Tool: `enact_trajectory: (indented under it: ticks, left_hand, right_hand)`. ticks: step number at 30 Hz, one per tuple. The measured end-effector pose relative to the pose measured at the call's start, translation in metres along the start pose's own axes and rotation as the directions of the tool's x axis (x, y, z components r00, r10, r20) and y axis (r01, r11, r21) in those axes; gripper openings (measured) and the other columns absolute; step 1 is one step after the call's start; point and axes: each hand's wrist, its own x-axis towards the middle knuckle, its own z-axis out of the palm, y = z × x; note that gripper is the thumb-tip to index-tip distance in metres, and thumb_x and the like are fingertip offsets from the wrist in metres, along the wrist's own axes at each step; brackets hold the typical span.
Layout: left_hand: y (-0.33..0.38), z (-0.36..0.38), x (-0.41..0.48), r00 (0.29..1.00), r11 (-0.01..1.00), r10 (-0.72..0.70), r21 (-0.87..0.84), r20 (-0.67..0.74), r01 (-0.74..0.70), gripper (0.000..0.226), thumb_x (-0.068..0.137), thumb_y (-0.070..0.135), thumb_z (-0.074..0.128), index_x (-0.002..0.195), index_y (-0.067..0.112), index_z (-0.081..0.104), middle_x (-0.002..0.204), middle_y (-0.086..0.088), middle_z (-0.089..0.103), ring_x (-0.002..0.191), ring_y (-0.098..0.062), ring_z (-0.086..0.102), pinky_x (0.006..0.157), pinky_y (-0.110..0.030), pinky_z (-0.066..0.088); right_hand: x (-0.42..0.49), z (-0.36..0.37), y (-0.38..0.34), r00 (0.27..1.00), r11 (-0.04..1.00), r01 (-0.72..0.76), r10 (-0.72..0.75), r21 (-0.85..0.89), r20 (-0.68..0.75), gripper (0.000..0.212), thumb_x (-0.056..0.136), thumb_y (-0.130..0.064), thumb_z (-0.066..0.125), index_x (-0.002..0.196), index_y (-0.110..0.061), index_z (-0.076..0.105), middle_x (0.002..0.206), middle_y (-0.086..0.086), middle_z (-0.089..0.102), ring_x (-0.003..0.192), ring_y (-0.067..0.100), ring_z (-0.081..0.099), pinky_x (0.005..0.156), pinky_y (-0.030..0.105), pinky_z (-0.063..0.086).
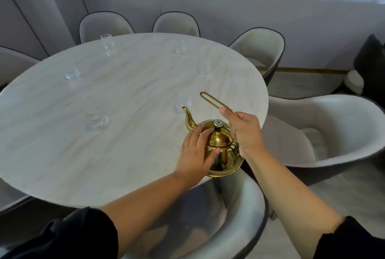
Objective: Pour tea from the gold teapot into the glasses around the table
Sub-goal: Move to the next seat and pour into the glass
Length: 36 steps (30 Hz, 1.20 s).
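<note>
The gold teapot is at the near right edge of the round marble table, tilted with its spout over a clear glass. My right hand grips the teapot's thin wire handle. My left hand lies flat against the lid and the pot's left side. Several other clear glasses stand around the table, such as a glass at near left, a glass at far left and a glass at right. No stream of tea is visible.
Grey padded chairs ring the table: one chair right under my arms, another chair at right, more chairs along the far side. More glasses stand at the far edge, one glass and another glass. A window is at upper right.
</note>
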Motion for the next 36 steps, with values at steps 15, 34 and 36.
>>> enact_trajectory:
  ticks: [15,34,36]
  left_hand:
    - [0.035,0.056,0.096,0.981,0.985,-0.171,0.011,0.090,0.170,0.055,0.094,0.049,0.037,0.144,0.030,0.024,0.155,0.006,0.017,0.143,-0.018,0.016,0.118,-0.042,0.017]
    - [0.041,0.086,0.191,0.900,0.900,-0.435,0.018,0.017,0.435,0.054,0.096,0.050,0.031,0.146,0.036,0.015,0.158,0.006,0.009,0.144,-0.019,0.018,0.118,-0.048,0.000]
    - [0.035,0.079,0.196,0.894,0.894,-0.447,0.025,0.037,0.447,0.055,0.096,0.051,0.030,0.147,0.037,0.012,0.159,0.006,0.006,0.145,-0.019,0.015,0.118,-0.048,-0.002]
  right_hand:
    - [0.120,-0.066,0.017,0.990,0.997,-0.062,0.068,-0.055,0.121,0.058,0.083,-0.031,0.073,0.046,-0.016,0.030,0.039,-0.005,0.024,0.036,0.009,0.021,0.041,0.018,0.029]
    - [0.257,-0.067,0.020,0.892,0.983,0.017,0.068,-0.183,0.447,0.056,0.083,-0.033,0.073,0.043,-0.017,0.037,0.037,-0.009,0.030,0.036,0.007,0.027,0.049,0.025,0.031]
    - [0.265,-0.057,0.019,0.890,0.980,0.018,0.076,-0.200,0.449,0.057,0.083,-0.033,0.073,0.042,-0.018,0.036,0.036,-0.010,0.029,0.035,0.006,0.026,0.047,0.025,0.029]
